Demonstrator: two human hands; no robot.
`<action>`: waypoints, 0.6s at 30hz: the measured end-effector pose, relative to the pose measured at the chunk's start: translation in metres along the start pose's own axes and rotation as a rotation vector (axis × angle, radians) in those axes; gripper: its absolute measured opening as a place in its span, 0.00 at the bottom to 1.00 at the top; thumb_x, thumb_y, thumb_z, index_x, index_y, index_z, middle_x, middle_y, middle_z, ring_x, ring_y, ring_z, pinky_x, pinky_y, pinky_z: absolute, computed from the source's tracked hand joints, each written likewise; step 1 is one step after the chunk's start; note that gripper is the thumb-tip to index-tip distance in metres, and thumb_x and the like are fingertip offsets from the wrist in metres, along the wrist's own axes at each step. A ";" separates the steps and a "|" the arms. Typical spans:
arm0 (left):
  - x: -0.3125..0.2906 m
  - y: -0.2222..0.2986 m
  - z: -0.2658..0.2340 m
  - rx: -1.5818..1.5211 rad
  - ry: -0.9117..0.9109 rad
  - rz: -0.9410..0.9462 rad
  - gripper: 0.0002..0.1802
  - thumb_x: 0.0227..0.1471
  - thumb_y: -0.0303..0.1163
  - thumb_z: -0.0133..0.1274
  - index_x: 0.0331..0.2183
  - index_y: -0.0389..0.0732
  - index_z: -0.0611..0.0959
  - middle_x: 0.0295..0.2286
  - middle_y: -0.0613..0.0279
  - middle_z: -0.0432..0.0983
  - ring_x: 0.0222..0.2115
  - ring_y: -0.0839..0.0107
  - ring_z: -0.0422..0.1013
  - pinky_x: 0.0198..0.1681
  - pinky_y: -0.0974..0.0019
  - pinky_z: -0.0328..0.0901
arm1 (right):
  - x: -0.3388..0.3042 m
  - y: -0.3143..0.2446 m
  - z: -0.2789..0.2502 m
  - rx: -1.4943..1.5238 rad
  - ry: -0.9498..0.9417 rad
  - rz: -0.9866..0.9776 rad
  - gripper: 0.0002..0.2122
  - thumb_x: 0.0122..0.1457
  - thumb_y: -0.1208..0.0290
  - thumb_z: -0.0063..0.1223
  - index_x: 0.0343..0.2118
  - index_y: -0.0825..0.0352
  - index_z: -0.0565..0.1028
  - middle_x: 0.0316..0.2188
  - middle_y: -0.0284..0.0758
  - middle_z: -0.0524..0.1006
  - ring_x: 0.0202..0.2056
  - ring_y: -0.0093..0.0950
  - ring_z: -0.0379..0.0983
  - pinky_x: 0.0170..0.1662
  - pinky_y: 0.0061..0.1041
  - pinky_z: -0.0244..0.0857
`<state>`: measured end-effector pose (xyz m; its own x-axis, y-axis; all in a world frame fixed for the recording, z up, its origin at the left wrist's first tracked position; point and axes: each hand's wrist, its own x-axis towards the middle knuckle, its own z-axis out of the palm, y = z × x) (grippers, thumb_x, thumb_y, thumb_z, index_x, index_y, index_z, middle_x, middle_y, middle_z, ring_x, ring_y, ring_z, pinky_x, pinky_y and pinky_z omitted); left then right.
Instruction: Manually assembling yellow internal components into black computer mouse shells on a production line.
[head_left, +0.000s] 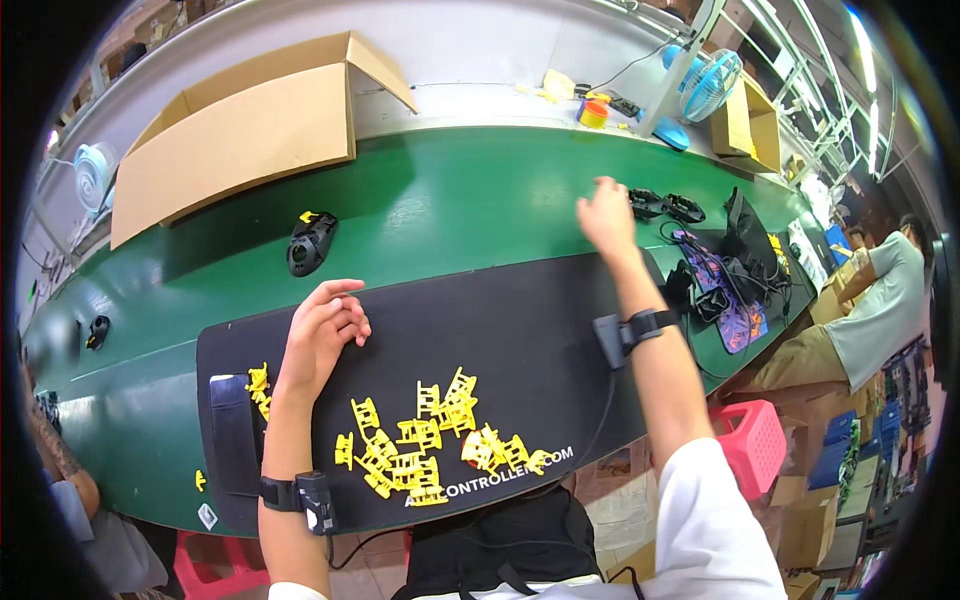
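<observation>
My left hand (325,335) hovers above the left part of the black desk mat (480,320), its fingers loosely bent and apart, with nothing in them. Reaching over the green table beyond the mat, my right hand (608,218) is just left of a black plastic mouse-like shell (646,204). Its fingers look extended and hold nothing that I can see. A second black shell (685,208) lies beside the first. Small yellow plastic parts (407,465) are heaped on the mat's near side. Past my left hand sits a black mouse-shaped shell (311,245) with a yellow piece at its end.
A large open cardboard box (240,135) stands at the back left. Black cables and a purple patterned mat (735,300) lie on the right. A dark phone-like slab (234,430) rests on the mat's left. Other people sit at both sides; a pink stool (748,450) is at right.
</observation>
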<state>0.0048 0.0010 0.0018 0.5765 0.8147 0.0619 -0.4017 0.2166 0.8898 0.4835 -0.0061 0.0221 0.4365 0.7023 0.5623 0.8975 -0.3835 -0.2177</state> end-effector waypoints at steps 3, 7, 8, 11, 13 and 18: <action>0.001 -0.003 0.001 -0.006 0.007 -0.005 0.24 0.62 0.39 0.51 0.53 0.31 0.76 0.33 0.60 0.74 0.33 0.66 0.73 0.36 0.66 0.67 | 0.016 0.052 -0.018 -0.167 -0.173 0.272 0.23 0.58 0.71 0.53 0.58 0.70 0.69 0.56 0.56 0.70 0.58 0.56 0.69 0.57 0.53 0.70; -0.003 -0.001 0.000 0.011 0.017 -0.015 0.25 0.62 0.39 0.51 0.54 0.32 0.75 0.33 0.60 0.73 0.33 0.66 0.72 0.36 0.65 0.66 | 0.006 0.082 -0.014 -0.260 -0.194 0.269 0.12 0.60 0.72 0.54 0.46 0.58 0.80 0.53 0.48 0.68 0.58 0.49 0.64 0.58 0.52 0.64; 0.000 -0.001 0.001 0.002 -0.004 0.002 0.25 0.62 0.39 0.52 0.54 0.32 0.75 0.33 0.60 0.73 0.33 0.66 0.72 0.36 0.65 0.66 | 0.009 0.087 -0.014 -0.318 -0.117 0.153 0.10 0.60 0.72 0.57 0.44 0.58 0.80 0.52 0.47 0.69 0.57 0.48 0.65 0.56 0.52 0.64; -0.001 0.002 -0.001 -0.021 -0.027 0.017 0.26 0.62 0.40 0.52 0.54 0.32 0.75 0.33 0.60 0.73 0.34 0.66 0.72 0.36 0.65 0.66 | -0.005 0.051 -0.017 -0.189 -0.023 -0.110 0.10 0.58 0.71 0.63 0.42 0.61 0.79 0.50 0.44 0.70 0.55 0.45 0.66 0.52 0.51 0.66; 0.001 -0.002 -0.004 -0.090 -0.055 0.032 0.26 0.62 0.39 0.53 0.54 0.31 0.75 0.34 0.60 0.73 0.36 0.65 0.72 0.38 0.64 0.67 | -0.015 0.012 -0.029 0.158 -0.204 -0.135 0.13 0.62 0.69 0.62 0.47 0.67 0.77 0.48 0.42 0.76 0.52 0.40 0.73 0.52 0.44 0.70; -0.002 -0.003 -0.003 -0.118 -0.091 0.120 0.29 0.64 0.38 0.53 0.60 0.30 0.71 0.54 0.47 0.75 0.56 0.57 0.72 0.59 0.56 0.67 | -0.082 -0.139 -0.100 1.456 -0.966 0.132 0.14 0.72 0.67 0.51 0.53 0.70 0.76 0.49 0.31 0.79 0.51 0.22 0.74 0.54 0.33 0.71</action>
<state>0.0026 0.0007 -0.0024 0.5795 0.7875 0.2096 -0.5490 0.1872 0.8146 0.3164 -0.0703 0.0862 -0.1036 0.9941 -0.0334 -0.0601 -0.0398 -0.9974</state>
